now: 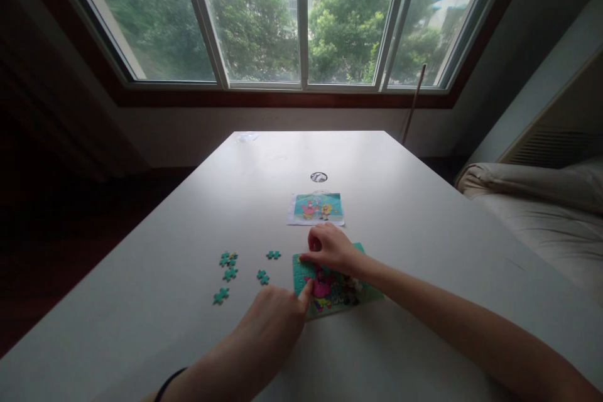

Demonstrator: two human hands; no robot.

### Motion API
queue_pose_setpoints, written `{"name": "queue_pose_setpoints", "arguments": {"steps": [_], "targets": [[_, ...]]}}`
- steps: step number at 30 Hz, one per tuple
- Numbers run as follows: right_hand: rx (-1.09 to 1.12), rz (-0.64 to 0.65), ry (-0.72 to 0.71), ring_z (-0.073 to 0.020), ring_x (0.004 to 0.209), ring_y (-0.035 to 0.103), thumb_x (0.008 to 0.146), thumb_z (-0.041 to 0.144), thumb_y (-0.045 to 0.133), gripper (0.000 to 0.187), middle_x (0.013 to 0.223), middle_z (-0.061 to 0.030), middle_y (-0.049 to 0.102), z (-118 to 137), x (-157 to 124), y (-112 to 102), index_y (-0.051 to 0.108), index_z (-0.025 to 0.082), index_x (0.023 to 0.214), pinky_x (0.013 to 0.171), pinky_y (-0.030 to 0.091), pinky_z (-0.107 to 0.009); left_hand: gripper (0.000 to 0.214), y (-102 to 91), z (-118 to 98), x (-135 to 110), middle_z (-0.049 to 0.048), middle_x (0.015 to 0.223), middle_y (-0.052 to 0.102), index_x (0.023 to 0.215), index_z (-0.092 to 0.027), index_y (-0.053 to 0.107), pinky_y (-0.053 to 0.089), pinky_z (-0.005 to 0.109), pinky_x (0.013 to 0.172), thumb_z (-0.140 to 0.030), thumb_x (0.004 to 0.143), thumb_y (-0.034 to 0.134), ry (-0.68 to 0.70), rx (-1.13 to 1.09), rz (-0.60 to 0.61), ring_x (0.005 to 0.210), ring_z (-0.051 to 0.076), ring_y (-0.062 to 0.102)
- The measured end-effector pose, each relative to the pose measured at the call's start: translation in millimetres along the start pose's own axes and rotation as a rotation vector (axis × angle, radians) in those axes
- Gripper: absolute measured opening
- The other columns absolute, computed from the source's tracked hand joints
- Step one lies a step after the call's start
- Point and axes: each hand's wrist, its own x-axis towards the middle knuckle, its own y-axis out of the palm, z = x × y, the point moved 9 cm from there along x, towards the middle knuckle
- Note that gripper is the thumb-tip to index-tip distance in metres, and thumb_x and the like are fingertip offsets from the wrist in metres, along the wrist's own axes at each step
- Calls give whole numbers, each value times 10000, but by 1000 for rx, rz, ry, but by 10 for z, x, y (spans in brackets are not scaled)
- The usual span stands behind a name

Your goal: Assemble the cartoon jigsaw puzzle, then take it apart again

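Note:
A partly assembled jigsaw puzzle lies on the table, with teal edges and a pink cartoon figure. My right hand reaches over its far left corner, thumb and finger pinched on a small puzzle piece that they mostly cover. My left hand rests at the puzzle's left side, its index finger stretched out and touching the surface; its other fingers are largely hidden. Left of the puzzle lie several loose teal puzzle pieces, with more pieces closer to my left hand and a joined-looking pair farther back.
Beyond the puzzle, a reference picture of the cartoon figures lies flat on the white table. A round hole-like disc is behind it. Clear plastic lies at the far left corner. A couch stands to the right.

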Motion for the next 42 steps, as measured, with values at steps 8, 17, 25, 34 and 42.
{"name": "queue_pose_setpoints", "arguments": {"steps": [8, 17, 25, 34, 42], "targets": [[23, 50, -15, -138, 692, 448, 637, 403, 700, 281, 701, -12, 556, -17, 14, 17, 571, 158, 683, 611, 309, -235, 521, 29, 5, 20, 108, 641, 636, 1294, -115, 406, 409, 250, 507, -59, 778, 454, -15, 4, -16, 561, 207, 616], [343, 187, 158, -88, 554, 450, 813, 312, 512, 219, 602, 16, 526, -279, 111, 69, 593, 129, 723, 522, 314, -200, 534, 51, 9, -3, 100, 621, 632, 1317, -115, 371, 411, 256, 496, -58, 791, 445, 6, 32, -31, 555, 213, 620], [403, 159, 168, -102, 618, 504, 768, 249, 559, 138, 652, 3, 584, -329, 100, 55, 612, 129, 726, 550, 341, -196, 525, 18, 21, 12, 124, 634, 645, 1337, -79, 329, 435, 276, 493, -112, 826, 449, -31, 50, 10, 578, 244, 639], [375, 151, 159, -103, 615, 489, 760, 243, 559, 132, 640, 9, 570, -323, 104, 48, 613, 132, 712, 548, 328, -197, 514, 7, 66, 24, 149, 675, 665, 1329, -83, 351, 480, 320, 516, -97, 822, 436, -62, 2, 41, 607, 273, 655], [419, 162, 153, -100, 606, 482, 752, 245, 563, 126, 633, 14, 564, -346, 102, 64, 607, 134, 714, 543, 337, -198, 378, -207, 242, 14, 113, 710, 673, 1224, -165, 480, 496, 354, 567, -176, 857, 391, -54, -84, 4, 657, 283, 658]]}}
